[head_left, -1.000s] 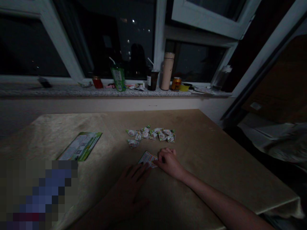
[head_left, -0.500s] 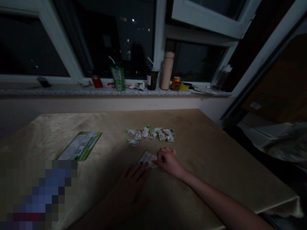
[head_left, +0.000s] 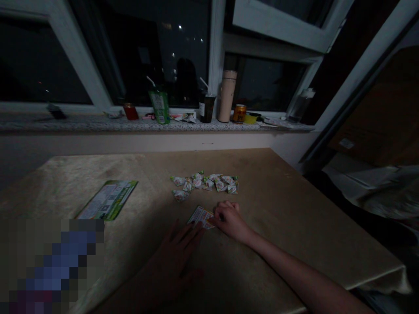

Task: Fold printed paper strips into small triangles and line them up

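A small flat printed wrapper (head_left: 199, 215), white with green edges and coloured print, lies on the cloth-covered table. My left hand (head_left: 178, 253) is in deep shadow, stretched out palm down with fingers apart. Its fingertips rest at the wrapper's near left edge. My right hand (head_left: 231, 221) is curled, thumb and forefinger closed on the wrapper's right end. Beyond both hands sits a loose cluster of small folded green-and-white packets (head_left: 209, 182), several in all. To the left lies a larger flat green-and-white package (head_left: 109, 198), printed side up.
Along the granite windowsill (head_left: 183, 125) stand a green cup with a straw (head_left: 159, 104), a dark cup with a straw (head_left: 207, 109), a tall pale flask (head_left: 227, 97), an orange can (head_left: 240, 114) and a red jar (head_left: 130, 112). A blurred-out patch covers the lower left.
Almost nothing differs. The view has shifted very slightly; both hands stay at the wrapper, and the packets keep their places.
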A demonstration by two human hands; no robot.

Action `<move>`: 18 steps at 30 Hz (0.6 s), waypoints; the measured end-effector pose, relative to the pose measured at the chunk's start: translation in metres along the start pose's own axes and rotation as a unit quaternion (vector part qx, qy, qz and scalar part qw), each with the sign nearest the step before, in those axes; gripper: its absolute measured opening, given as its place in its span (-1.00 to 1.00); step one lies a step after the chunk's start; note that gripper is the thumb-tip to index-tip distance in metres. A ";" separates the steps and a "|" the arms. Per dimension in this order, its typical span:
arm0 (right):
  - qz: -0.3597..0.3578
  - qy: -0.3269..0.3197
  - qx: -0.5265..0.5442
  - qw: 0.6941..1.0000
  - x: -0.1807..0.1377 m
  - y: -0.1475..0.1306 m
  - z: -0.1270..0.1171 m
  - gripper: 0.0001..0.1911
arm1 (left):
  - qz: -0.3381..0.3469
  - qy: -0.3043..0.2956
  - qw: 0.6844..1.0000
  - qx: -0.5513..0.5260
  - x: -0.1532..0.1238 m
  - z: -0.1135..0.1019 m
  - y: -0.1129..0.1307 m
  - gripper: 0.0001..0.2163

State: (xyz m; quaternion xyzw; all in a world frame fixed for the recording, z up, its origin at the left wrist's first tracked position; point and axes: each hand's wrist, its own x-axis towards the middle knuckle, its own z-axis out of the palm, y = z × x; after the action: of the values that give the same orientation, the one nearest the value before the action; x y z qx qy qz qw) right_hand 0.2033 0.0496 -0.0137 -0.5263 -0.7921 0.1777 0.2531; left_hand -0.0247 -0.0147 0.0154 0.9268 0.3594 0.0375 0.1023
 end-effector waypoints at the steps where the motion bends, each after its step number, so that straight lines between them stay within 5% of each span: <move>1: 0.001 -0.001 0.000 1.000 0.000 0.000 -0.001 -0.76 | -0.001 -0.002 1.000 -0.002 0.000 -0.001 0.000 -0.34; 18: 0.021 -0.023 -0.010 0.999 0.003 -0.003 -0.003 -0.75 | 0.030 0.020 0.999 0.029 0.003 -0.002 -0.001 -0.33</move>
State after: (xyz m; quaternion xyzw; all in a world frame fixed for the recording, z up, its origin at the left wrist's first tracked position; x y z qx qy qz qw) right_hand 0.2021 0.0517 -0.0089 -0.5409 -0.7882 0.1870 0.2261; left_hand -0.0235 -0.0122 0.0170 0.9389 0.3341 0.0484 0.0666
